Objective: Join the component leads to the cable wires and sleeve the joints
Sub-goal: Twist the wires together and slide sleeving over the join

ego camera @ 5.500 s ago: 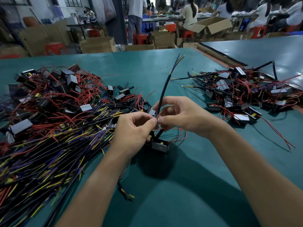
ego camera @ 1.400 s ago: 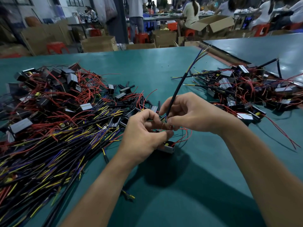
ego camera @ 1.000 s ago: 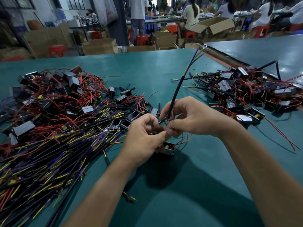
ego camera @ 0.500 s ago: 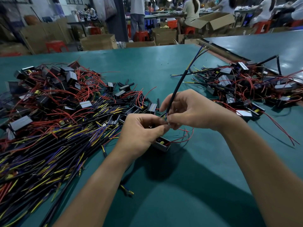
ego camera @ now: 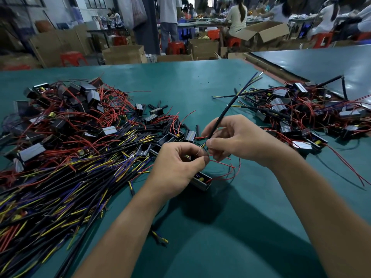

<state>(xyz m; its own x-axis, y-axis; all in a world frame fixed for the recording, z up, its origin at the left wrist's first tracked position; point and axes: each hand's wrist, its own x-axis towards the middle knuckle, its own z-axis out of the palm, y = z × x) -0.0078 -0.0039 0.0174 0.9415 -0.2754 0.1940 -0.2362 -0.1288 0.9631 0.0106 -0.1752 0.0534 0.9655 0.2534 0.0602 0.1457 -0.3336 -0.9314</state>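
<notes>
My left hand (ego camera: 178,165) pinches the component lead (ego camera: 200,152) in its grip, my right hand (ego camera: 236,141) clasps the black cable (ego camera: 223,112) slanting toward one o'clock, and the component (ego camera: 200,180) sits on the table (ego camera: 190,81) at six o'clock below them, so I'd twist snugly, holding both taut.

Wire joint (ego camera: 202,147) too small, partly hidden

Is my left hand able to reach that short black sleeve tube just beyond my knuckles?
Probably yes: the short black sleeve tube lies uncovered close beyond the left hand. That hand pinches a thin wire lead, though, so it must release first.
</notes>
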